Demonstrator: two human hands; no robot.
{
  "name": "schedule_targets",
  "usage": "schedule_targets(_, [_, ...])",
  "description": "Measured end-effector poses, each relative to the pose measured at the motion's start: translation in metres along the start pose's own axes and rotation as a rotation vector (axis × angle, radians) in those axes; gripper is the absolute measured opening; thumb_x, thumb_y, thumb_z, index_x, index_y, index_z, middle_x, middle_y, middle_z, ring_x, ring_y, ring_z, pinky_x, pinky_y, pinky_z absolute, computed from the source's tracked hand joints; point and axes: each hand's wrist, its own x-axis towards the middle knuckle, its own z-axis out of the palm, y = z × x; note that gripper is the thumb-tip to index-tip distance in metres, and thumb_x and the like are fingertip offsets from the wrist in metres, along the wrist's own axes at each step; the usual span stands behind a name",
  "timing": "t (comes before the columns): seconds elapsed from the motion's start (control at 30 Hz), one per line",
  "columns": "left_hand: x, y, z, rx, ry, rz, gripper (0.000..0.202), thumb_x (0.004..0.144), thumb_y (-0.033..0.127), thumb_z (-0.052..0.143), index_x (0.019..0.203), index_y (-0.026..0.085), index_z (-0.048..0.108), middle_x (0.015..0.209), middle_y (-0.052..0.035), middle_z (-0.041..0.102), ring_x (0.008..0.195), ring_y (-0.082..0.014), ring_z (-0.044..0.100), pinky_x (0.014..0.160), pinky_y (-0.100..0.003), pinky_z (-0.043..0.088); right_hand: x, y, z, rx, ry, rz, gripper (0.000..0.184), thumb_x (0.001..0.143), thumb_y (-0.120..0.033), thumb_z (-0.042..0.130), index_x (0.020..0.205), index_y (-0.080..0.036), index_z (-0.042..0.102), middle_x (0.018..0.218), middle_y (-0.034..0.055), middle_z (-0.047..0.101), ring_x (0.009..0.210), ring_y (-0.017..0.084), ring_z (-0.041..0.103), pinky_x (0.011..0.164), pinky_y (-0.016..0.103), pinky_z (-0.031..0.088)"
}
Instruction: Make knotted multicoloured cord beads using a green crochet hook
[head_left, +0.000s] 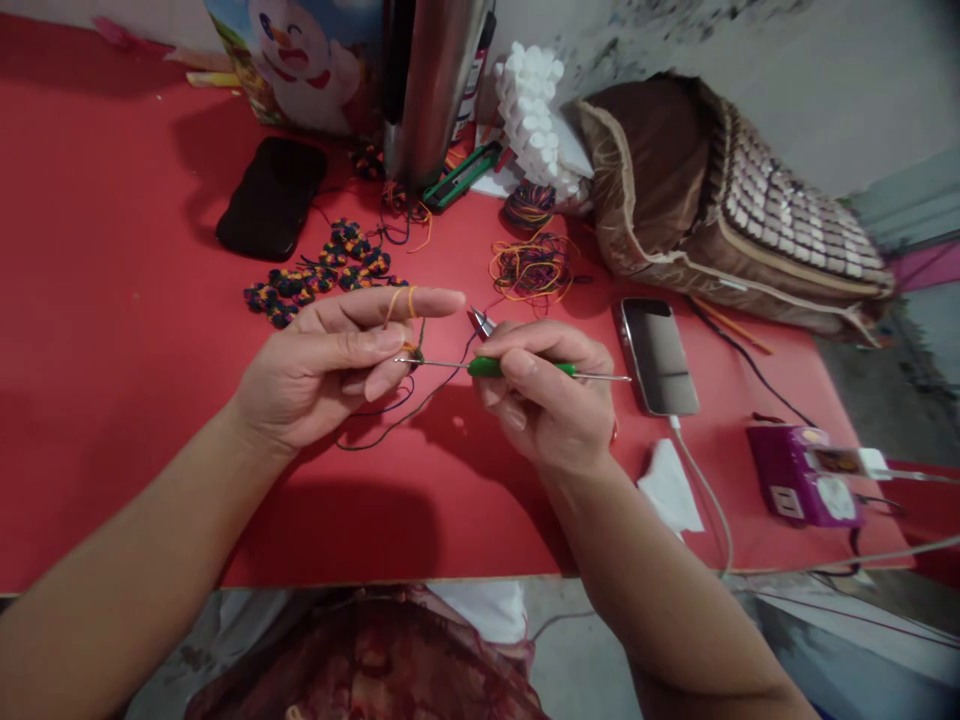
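My left hand [322, 365] pinches a small piece of crochet work [417, 354] between thumb and fingers, and orange yarn loops round its outstretched index finger. In my right hand [551, 390] is a crochet hook [486, 367] with a green handle and thin metal ends. The hook's left tip lies at the crochet work, by my left fingertips. A dark strand of yarn [382, 438] trails below onto the red table. Just behind my right hand, the metal tip of a pointed tool [481, 322] shows; the rest is hidden.
Behind my left hand lie several multicoloured crocheted pieces [330, 265] and a black phone [271, 198]. Tangled yarn [531, 270], a green cutter [461, 177] and a steel flask [435, 90] stand or lie farther back. To the right are a charging phone [658, 357], a purple power box [802, 475] and a brown cushion [660, 170].
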Motion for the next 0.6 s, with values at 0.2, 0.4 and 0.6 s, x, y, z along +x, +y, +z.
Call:
schedule_targets(0.2, [0.002, -0.006, -0.002, 0.044, 0.005, 0.097, 0.024, 0.09, 0.019, 0.091, 0.113, 0.018, 0.095, 0.067, -0.0012, 0.063, 0.05, -0.005, 0.051, 0.044, -0.015, 0.035, 0.0, -0.001, -0.005, -0.129, 0.06, -0.09, 0.012, 0.085, -0.036, 0.098, 0.084, -0.026, 0.092, 0.056, -0.0031, 0.07, 0.035, 0.005, 0.039, 0.034, 0.021, 0.031])
schedule_targets(0.4, [0.005, -0.009, -0.002, 0.101, 0.042, 0.157, 0.024, 0.087, 0.022, 0.096, 0.11, 0.017, 0.095, 0.069, -0.0009, 0.066, 0.054, -0.0074, 0.059, 0.051, -0.018, 0.046, -0.005, 0.003, -0.018, -0.353, 0.072, -0.243, 0.01, 0.091, -0.039, 0.095, 0.092, -0.028, 0.094, 0.073, 0.0002, 0.081, 0.043, 0.008, 0.05, 0.046, 0.026, 0.049])
schedule_targets(0.6, [0.006, -0.012, -0.003, 0.116, 0.053, 0.17, 0.024, 0.087, 0.023, 0.096, 0.11, 0.017, 0.093, 0.066, -0.0002, 0.065, 0.054, -0.0093, 0.06, 0.049, -0.019, 0.043, -0.006, 0.005, -0.017, -0.485, 0.038, -0.363, 0.013, 0.1, -0.04, 0.088, 0.099, -0.028, 0.093, 0.078, 0.002, 0.083, 0.056, 0.013, 0.066, 0.059, 0.031, 0.059])
